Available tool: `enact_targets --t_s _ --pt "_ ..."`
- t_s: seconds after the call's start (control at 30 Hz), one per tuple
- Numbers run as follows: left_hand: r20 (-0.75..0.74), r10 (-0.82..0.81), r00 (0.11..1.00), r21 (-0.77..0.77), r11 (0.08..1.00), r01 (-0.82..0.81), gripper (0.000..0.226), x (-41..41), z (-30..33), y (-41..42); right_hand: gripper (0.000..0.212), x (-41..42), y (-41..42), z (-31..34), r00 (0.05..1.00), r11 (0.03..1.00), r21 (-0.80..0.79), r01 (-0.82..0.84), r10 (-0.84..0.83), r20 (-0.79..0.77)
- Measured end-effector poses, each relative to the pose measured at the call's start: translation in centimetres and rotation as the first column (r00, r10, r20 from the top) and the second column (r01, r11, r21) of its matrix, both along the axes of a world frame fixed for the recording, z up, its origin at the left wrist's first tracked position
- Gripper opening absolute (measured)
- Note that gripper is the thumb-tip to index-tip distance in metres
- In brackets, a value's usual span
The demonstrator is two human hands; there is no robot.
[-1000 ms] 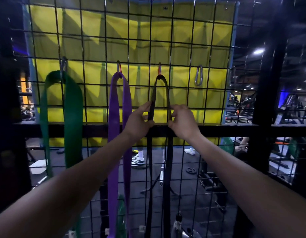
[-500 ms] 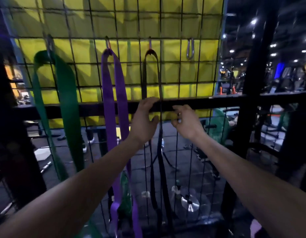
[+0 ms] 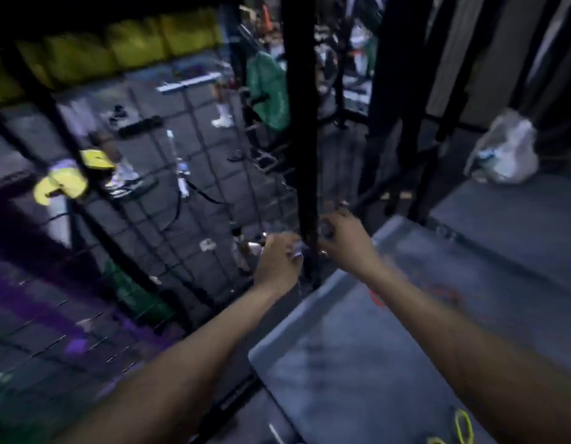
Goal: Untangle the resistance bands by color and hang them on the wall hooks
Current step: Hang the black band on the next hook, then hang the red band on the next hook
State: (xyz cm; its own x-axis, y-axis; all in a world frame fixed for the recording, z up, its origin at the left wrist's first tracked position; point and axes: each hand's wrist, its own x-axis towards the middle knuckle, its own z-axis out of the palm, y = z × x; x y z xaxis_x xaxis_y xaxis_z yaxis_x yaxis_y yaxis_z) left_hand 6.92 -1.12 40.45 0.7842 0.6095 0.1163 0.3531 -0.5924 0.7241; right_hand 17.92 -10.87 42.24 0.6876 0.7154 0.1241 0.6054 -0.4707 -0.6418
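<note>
The view is blurred and tilted down to the right. My left hand (image 3: 277,261) and my right hand (image 3: 345,238) hover low with curled fingers, on either side of a black upright post (image 3: 300,123). The blur hides whether they grip anything. A purple band (image 3: 27,302) smears across the lower left of the wire grid (image 3: 181,235), and the end of a green band (image 3: 133,293) hangs beside it. A thin red band (image 3: 378,299) lies on the grey mat (image 3: 357,363) under my right wrist. A yellow band (image 3: 462,424) lies at the bottom right.
A white plastic bag (image 3: 505,152) sits on a raised grey platform at the right. Beyond the grid lie gym floor, a green weight plate (image 3: 268,88) and scattered gear. Dark frame bars cross the upper right.
The view has swung down and right, so the hooks and the tops of the bands left the frame. Both hands have dropped from the black band to the foot of the grid.
</note>
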Motion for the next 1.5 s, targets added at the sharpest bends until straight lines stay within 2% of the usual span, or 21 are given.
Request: enact_targets --t_s 0.17,0.37,0.6,0.7,0.83,1.03,1.13,1.23,1.3,1.43,1.5 --pt "-0.159 -0.248 0.956 -0.167 0.961 0.221 0.031 4.8 -8.3 -4.0 0.039 2.2 -7.3 -9.6 0.96 0.96 -0.152 0.237 -0.255 -0.115" --pt "-0.323 -0.482 0.814 -0.265 0.872 0.412 0.04 8.6 -18.7 -9.4 0.044 2.2 -16.1 -20.0 0.81 0.818 -0.335 0.467 -0.548 -0.209" --pt "-0.397 -0.612 0.684 -0.306 0.791 0.53 0.042 12.0 -29.4 -13.0 0.045 3.3 -21.6 -30.4 0.667 0.689 -0.452 0.566 -0.706 -0.24" --pt "-0.411 -0.617 0.671 -0.263 0.785 0.56 0.044 14.1 -33.8 -13.3 0.045 4.9 -21.9 -34.4 0.636 0.66 -0.457 0.597 -0.736 -0.232" --pt "-0.42 -0.606 0.676 -0.159 0.782 0.603 0.049 18.1 -39.1 -13.5 0.045 8.2 -21.6 -39.6 0.645 0.667 -0.412 0.621 -0.733 -0.216" --pt "-0.333 -0.552 0.764 0.062 0.796 0.602 0.06 24.0 -44.8 -14.1 0.049 12.8 -20.8 -45.2 0.653 0.669 -0.363 0.648 -0.734 -0.186" --pt "-0.294 -0.552 0.78 0.271 0.735 0.622 0.071 26.8 -46.3 -14.1 0.051 14.5 -19.9 -47.2 0.671 0.684 -0.334 0.648 -0.721 -0.176" --pt "-0.378 -0.563 0.735 0.321 0.665 0.675 0.081 28.8 -47.2 -13.9 0.049 15.5 -19.2 -48.6 0.681 0.701 -0.325 0.634 -0.706 -0.193" --pt "-0.451 -0.544 0.708 0.331 0.635 0.698 0.077 29.3 -47.6 -13.8 0.049 15.5 -19.0 -49.1 0.67 0.707 -0.308 0.637 -0.705 -0.233" --pt "-0.566 -0.495 0.66 0.369 0.564 0.739 0.044 28.7 -47.2 -13.8 0.05 14.0 -19.0 -48.8 0.657 0.716 -0.283 0.638 -0.698 -0.285" --pt "-0.579 -0.51 0.636 0.303 0.59 0.749 0.037 27.2 -46.2 -13.7 0.048 13.1 -19.5 -47.6 0.66 0.721 -0.282 0.633 -0.693 -0.292"
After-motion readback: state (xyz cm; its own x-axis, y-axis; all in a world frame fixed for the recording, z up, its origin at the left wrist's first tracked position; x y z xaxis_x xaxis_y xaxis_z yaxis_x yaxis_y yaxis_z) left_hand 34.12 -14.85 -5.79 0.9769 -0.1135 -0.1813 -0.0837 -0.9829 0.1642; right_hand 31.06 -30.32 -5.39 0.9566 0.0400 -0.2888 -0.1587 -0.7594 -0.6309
